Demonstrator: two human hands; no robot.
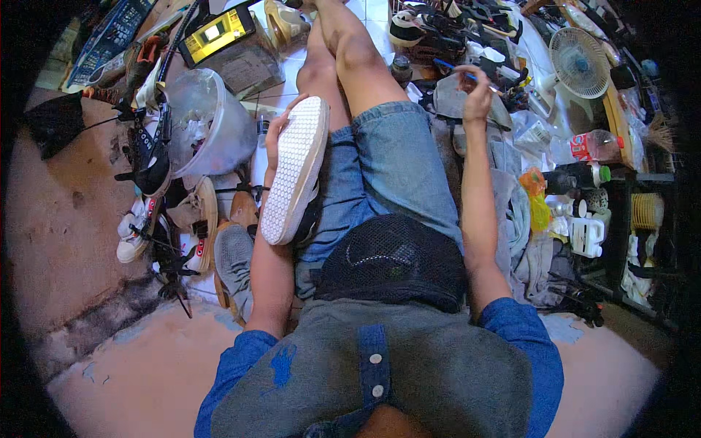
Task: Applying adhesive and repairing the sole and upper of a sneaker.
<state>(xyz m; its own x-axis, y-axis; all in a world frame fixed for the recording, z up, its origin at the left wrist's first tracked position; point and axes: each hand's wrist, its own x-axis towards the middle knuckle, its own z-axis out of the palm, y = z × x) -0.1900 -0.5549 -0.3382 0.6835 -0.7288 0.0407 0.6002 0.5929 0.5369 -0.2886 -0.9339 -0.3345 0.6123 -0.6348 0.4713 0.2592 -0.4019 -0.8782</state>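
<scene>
My left hand (276, 135) grips a shoe (296, 171), tilted so that its white dotted sole faces up and toward the right. Part of the dark upper shows beneath it, and the shoe lies along my forearm over my left thigh. My right hand (475, 95) is raised to the right of my knees, fingers closed on a thin blue-handled tool (454, 67) with a pale end, perhaps a brush. A grey cloth (449, 102) lies beyond that hand. My legs stretch out ahead, and a black mesh item (387, 263) sits on my lap.
A translucent bucket (212, 124) and piled shoes (131, 230) are on my left, with a phone showing a yellow screen (215, 34) beyond. On my right are rags (511, 219), plastic bottles (591, 148), a white jug (588, 235) and a fan (580, 62). More shoes crowd the far side.
</scene>
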